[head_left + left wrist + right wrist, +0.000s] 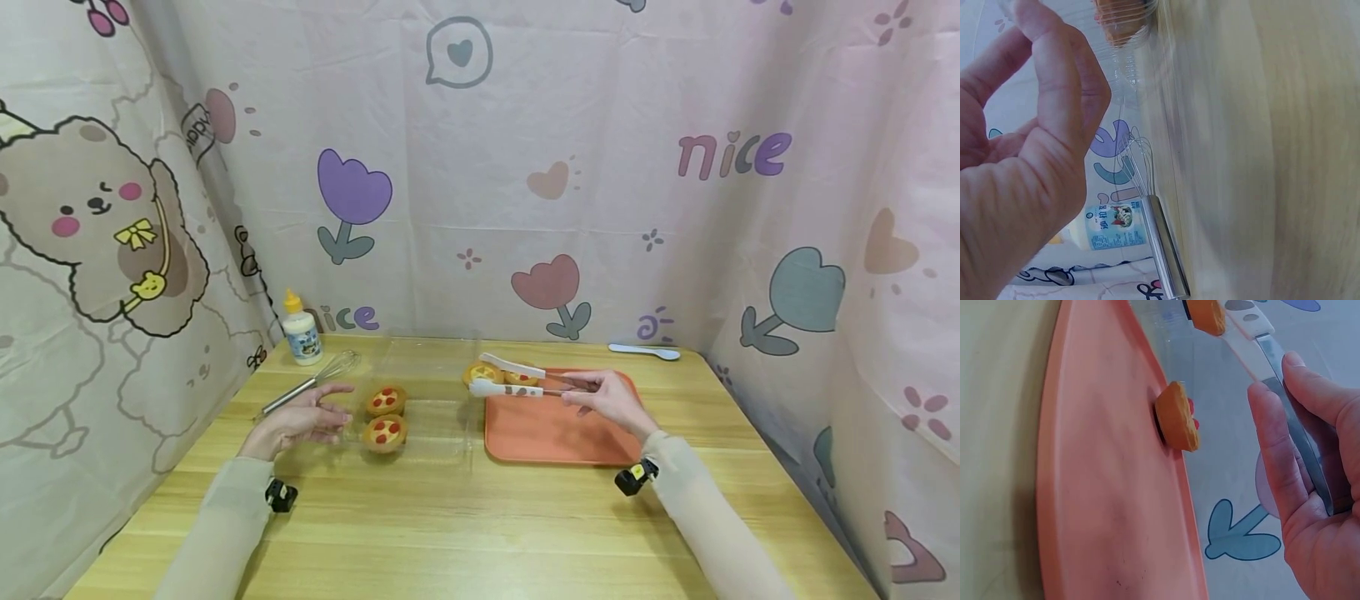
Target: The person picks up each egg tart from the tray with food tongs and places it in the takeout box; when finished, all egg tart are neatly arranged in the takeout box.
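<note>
Behind a pale wood table (487,533), printed cloth (450,200) with tulips, hearts, a bear and the word "nice". On the table, an orange tray (558,429), longer from side to side than front to back. Reaching over its right part, a right hand (615,402), with fingers curled round a pair of tongs (517,391) with metal arms and white, brown-spotted ends. Long axis running sideways, almost in line with the tray's long edges; tips pointing left, past the tray's left edge. Between those tips, just off the tray's far left corner, a yellow-topped tart (1207,317); cannot tell how tightly pinched. Inside the tray, at its far left corner, a red-dotted tart (1174,419). Directly left of the tray, a clear plastic container (438,433), with two red-dotted tarts (385,433) one behind the other in its left part. Farther left of the tray, near the container's left side, a left hand (303,419), with fingers loosely bent and a gap to the thumb; cannot tell whether touching the plastic. Also well left of the tray, a whisk (300,390), wires pointing away and right, and a yellow-capped bottle (303,333) standing upright. Beyond the tray's far right corner, a pale blue spoon (645,352), bowl end to the right.
</note>
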`<action>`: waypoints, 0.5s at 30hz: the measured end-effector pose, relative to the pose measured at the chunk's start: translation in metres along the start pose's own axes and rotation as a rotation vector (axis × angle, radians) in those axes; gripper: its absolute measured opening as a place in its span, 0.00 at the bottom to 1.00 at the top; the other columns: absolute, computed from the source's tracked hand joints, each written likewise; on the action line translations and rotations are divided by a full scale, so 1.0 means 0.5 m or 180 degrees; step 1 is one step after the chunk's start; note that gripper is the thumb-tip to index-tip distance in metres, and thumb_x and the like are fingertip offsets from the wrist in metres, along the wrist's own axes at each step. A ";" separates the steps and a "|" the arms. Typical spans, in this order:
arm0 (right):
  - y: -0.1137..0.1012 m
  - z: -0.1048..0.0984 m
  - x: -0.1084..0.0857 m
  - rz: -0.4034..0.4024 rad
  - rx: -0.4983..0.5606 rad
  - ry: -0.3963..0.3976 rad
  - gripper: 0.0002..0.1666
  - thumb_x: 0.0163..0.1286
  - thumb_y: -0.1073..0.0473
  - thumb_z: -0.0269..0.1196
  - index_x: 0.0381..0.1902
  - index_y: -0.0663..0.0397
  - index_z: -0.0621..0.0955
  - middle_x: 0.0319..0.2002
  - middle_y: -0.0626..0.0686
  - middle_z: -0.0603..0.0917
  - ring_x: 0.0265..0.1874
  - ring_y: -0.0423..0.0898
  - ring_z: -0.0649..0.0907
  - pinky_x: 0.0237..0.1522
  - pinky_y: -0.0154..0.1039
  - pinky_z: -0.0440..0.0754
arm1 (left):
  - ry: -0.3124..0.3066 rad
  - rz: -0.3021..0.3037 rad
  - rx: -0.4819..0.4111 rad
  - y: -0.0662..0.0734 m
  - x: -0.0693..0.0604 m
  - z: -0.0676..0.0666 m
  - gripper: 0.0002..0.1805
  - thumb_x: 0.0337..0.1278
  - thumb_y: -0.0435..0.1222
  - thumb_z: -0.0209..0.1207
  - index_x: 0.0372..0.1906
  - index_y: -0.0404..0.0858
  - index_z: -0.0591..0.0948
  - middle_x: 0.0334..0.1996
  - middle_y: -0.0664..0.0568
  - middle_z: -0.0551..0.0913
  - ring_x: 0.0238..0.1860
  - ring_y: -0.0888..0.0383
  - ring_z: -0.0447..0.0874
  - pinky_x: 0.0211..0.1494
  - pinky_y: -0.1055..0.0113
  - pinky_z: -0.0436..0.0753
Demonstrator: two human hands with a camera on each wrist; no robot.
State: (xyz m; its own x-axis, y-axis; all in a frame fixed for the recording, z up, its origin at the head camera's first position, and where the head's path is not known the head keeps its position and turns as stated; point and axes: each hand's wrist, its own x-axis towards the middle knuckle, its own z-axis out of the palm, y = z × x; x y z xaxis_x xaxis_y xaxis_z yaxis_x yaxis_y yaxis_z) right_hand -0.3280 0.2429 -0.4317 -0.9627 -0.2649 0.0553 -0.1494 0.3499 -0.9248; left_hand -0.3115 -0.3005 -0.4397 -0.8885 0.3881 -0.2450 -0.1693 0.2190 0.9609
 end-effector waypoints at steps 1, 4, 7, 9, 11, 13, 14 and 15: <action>0.000 0.000 0.001 -0.0002 -0.0007 0.0007 0.33 0.60 0.57 0.72 0.63 0.61 0.77 0.47 0.62 0.87 0.43 0.66 0.85 0.42 0.58 0.87 | -0.0003 -0.0002 -0.0002 0.000 0.000 0.000 0.42 0.66 0.28 0.57 0.77 0.35 0.46 0.37 0.44 0.81 0.31 0.57 0.83 0.36 0.63 0.89; -0.001 0.000 0.002 0.0000 0.0004 0.0007 0.33 0.60 0.56 0.72 0.62 0.57 0.78 0.48 0.59 0.87 0.43 0.66 0.85 0.43 0.59 0.86 | -0.0010 -0.0012 -0.0008 0.001 -0.001 0.000 0.42 0.66 0.29 0.57 0.77 0.35 0.46 0.37 0.44 0.81 0.31 0.57 0.83 0.36 0.63 0.89; -0.003 -0.002 0.002 -0.0020 -0.0073 -0.0014 0.33 0.59 0.51 0.73 0.62 0.52 0.79 0.49 0.58 0.87 0.42 0.66 0.85 0.45 0.61 0.84 | -0.0010 -0.0012 -0.0002 0.001 -0.001 0.000 0.42 0.65 0.29 0.57 0.77 0.35 0.46 0.37 0.44 0.81 0.31 0.57 0.83 0.36 0.62 0.89; -0.007 -0.002 0.001 -0.0031 -0.0172 -0.0027 0.33 0.58 0.47 0.73 0.61 0.48 0.80 0.49 0.56 0.87 0.40 0.67 0.85 0.45 0.59 0.85 | -0.0012 -0.0008 -0.0003 0.002 -0.001 0.000 0.42 0.65 0.29 0.57 0.77 0.35 0.46 0.37 0.44 0.81 0.31 0.56 0.83 0.37 0.62 0.89; -0.013 0.002 0.002 -0.0047 -0.0225 -0.0069 0.34 0.58 0.45 0.72 0.61 0.46 0.80 0.53 0.56 0.86 0.39 0.68 0.85 0.46 0.58 0.85 | -0.0014 -0.0013 -0.0016 0.002 -0.001 0.000 0.43 0.65 0.29 0.57 0.77 0.35 0.46 0.37 0.44 0.81 0.31 0.56 0.83 0.37 0.62 0.89; -0.017 0.007 0.004 -0.0064 -0.0179 -0.0150 0.34 0.59 0.45 0.72 0.62 0.47 0.79 0.56 0.58 0.83 0.41 0.69 0.84 0.46 0.59 0.85 | -0.0012 -0.0030 -0.0042 0.003 0.000 0.001 0.43 0.65 0.28 0.58 0.77 0.36 0.46 0.38 0.44 0.81 0.32 0.56 0.83 0.37 0.63 0.89; -0.018 0.010 0.006 -0.0086 -0.0209 -0.0167 0.34 0.60 0.45 0.71 0.62 0.47 0.79 0.58 0.58 0.82 0.40 0.69 0.84 0.46 0.60 0.85 | -0.0012 -0.0037 -0.0051 0.003 0.000 0.001 0.43 0.65 0.28 0.58 0.77 0.36 0.47 0.38 0.44 0.81 0.32 0.56 0.83 0.38 0.63 0.89; -0.019 0.013 0.007 -0.0100 -0.0211 -0.0192 0.34 0.60 0.45 0.71 0.63 0.47 0.79 0.59 0.58 0.81 0.41 0.69 0.84 0.46 0.61 0.84 | -0.0021 -0.0026 -0.0047 0.003 0.001 0.001 0.43 0.65 0.28 0.58 0.77 0.35 0.46 0.38 0.44 0.81 0.31 0.56 0.83 0.37 0.63 0.89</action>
State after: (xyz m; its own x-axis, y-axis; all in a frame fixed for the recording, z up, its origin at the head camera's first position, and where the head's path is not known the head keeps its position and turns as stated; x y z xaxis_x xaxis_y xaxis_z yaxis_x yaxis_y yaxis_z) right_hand -0.3284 0.2331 -0.4251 -0.9423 -0.3295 0.0593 -0.1959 0.3988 -0.8959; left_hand -0.3118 -0.2994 -0.4385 -0.8843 0.3921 -0.2536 -0.1829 0.2090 0.9607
